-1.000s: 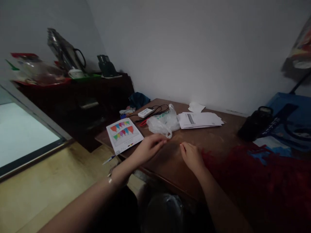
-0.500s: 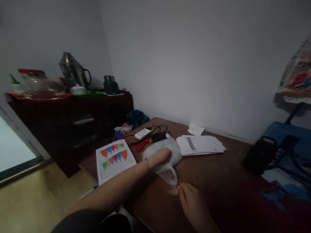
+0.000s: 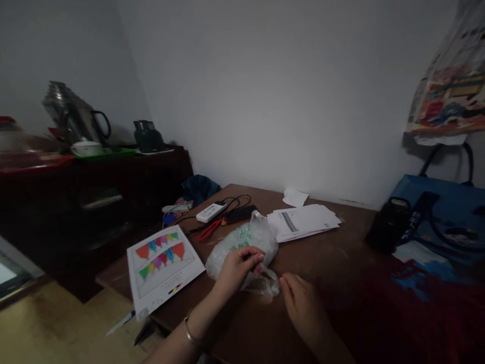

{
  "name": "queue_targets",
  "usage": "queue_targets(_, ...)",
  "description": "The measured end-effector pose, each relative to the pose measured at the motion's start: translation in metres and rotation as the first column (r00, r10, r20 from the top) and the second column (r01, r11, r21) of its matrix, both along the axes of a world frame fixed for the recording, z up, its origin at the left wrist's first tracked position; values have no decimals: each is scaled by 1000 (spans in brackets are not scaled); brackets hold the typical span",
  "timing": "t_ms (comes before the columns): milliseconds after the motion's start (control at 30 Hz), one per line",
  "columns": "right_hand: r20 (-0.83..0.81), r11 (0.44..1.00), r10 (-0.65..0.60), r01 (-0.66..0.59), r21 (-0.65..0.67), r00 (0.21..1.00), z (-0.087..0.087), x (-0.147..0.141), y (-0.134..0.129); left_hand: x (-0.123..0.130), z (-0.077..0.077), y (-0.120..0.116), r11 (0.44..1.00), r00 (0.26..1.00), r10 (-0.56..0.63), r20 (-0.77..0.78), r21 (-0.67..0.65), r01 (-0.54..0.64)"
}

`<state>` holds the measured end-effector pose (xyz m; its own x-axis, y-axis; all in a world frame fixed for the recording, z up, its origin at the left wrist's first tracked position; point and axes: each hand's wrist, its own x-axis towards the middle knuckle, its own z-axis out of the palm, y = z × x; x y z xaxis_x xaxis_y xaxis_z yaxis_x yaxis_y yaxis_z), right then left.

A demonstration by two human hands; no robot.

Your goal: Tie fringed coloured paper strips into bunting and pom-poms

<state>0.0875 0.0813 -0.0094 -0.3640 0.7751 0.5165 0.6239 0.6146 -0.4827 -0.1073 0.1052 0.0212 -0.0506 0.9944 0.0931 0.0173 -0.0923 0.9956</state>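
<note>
A thin white plastic bag (image 3: 242,240) with green print lies crumpled on the brown table (image 3: 261,328). Over its near side is my left hand (image 3: 244,263), a bracelet on the wrist, thumb and fingers pinched together. What sits in that pinch, if anything, is too small to make out. My right hand (image 3: 305,303) is closed at the bag's looped handle, its fingertips gripping the handle's right edge. The bag's contents cannot be seen.
A sheet with a coloured bunting picture (image 3: 162,263) lies left of the bag. Behind are a white power strip (image 3: 211,211), red-handled pliers (image 3: 210,230) and a stack of white papers (image 3: 303,222). A black bottle (image 3: 388,225) and blue tote bag (image 3: 435,212) stand right.
My left hand has drawn back from the top of the bag toward me, its fingers now showing. My right hand stays at the handle. The view has turned to the right.
</note>
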Motion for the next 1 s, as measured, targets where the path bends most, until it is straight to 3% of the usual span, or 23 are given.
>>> queue_targets(133, -83, 999, -3, 0, -39, 997, 5, 3, 1, 22, -10, -17, 990, 956, -29, 291, -123, 67)
queue_targets(233, -160, 997, 30, -42, -71, 987, 10, 4, -2, 31, -15, -29, 976, 907, -35, 420, -181, 122)
queue_targets(333, -221, 989, 100, -121, -85, 970, 15, 3, -6, 35, -19, -39, 964, 873, -50, 485, -204, 168)
queue_targets(500, -184, 975, 183, -202, -92, 966, 17, 0, -14, 35, -24, -47, 963, 859, -73, 506, -187, 192)
queue_targets(633, -127, 965, 233, -245, -92, 964, 19, -1, -17, 33, -22, -50, 970, 886, -107, 451, -147, 192)
queue_targets(833, 30, 965, 263, -262, -33, 964, 22, 4, -15, 27, -19, -56, 987, 971, -138, 197, -55, 151)
queue_targets(1000, 168, 953, 297, -302, 5, 940, 22, 8, -14, 24, -26, -61, 983, 992, -110, -63, 141, 118)
